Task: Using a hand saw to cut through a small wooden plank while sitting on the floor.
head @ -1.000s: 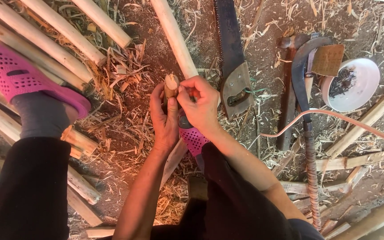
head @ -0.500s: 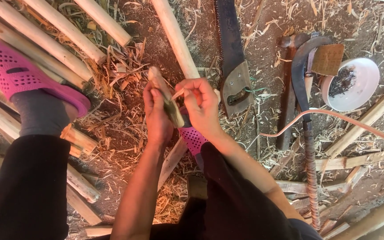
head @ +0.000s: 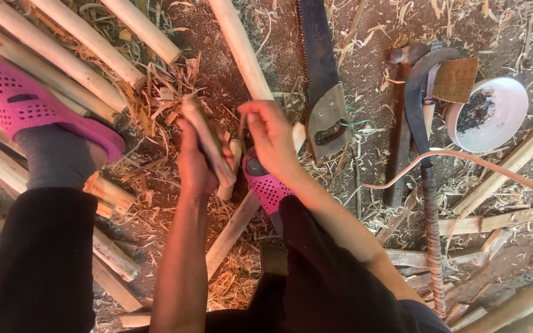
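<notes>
My left hand (head: pixel 194 161) grips a short peeled wooden stick (head: pixel 208 140), held tilted with its upper end toward the far left. My right hand (head: pixel 271 137) is just to the right of it, fingers pinched near the stick's lower part; what they pinch is too small to tell. Both hands hover above a long pale pole (head: pixel 240 43) and my pink perforated shoe (head: pixel 268 185). My other pink shoe (head: pixel 29 102) rests on peeled poles (head: pixel 63 68) at the left.
A hand saw (head: pixel 319 80) lies right of the hands. Further right are a hammer (head: pixel 402 111), a curved sickle (head: pixel 424 154), a square brown block (head: pixel 455 80) and a white bowl (head: pixel 501 114). Wood shavings and offcuts cover the dirt ground.
The stick was upright with its end showing between both hands; it has since been tipped over to lie slanted in my left hand. My right hand shifted slightly right.
</notes>
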